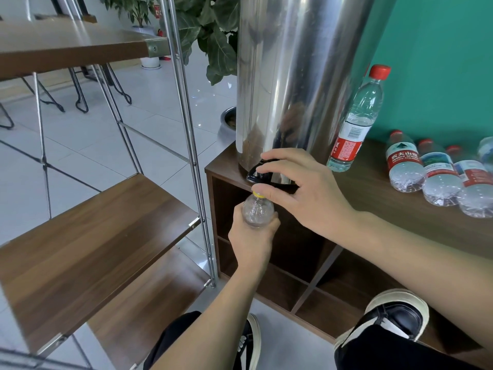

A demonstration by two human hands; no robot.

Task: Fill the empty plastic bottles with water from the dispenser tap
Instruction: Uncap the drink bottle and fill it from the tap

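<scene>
A bottle is held under the dispenser tap, ready for filling.

A clear plastic bottle [258,210] with a yellow neck ring is gripped around its body by the left hand [252,240], fingers curled about it, so that its open mouth sits just below the black tap [256,172] of the steel dispenser [298,76]. The tap lever is pinched by the right hand [301,188], index finger over its top and thumb beneath, presumably so that it can be worked while the bottle is kept steady. Whether water is flowing cannot be told. On the desk [373,198], a red-capped bottle [357,121] stands beside the dispenser, and more bottles [437,172] are laid on their sides to the right, probably awaiting their turn.
</scene>
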